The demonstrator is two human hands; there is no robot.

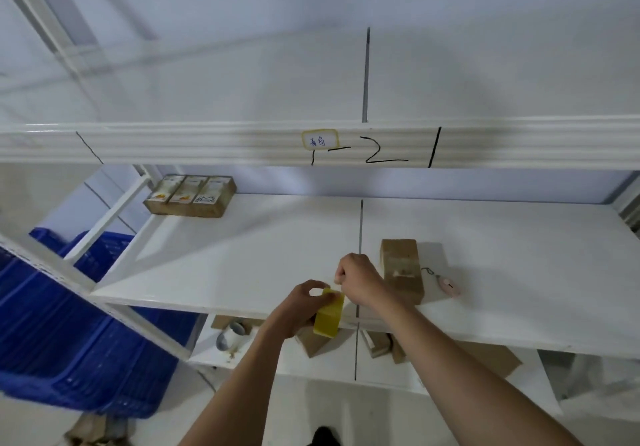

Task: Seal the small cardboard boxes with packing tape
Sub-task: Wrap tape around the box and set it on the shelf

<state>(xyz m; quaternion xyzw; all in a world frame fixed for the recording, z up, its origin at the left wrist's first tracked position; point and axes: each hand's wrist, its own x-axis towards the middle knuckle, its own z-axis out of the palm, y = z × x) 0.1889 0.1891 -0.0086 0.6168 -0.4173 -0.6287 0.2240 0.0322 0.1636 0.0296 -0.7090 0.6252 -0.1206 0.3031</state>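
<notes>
White shelf board (242, 255) bears cardboard box (403, 272).

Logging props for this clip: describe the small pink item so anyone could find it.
On the white middle shelf, look right of the tall cardboard box standing near the front edge. The pink item lies flat beside it, the only pink thing there, with a thin dark cord.
</notes>
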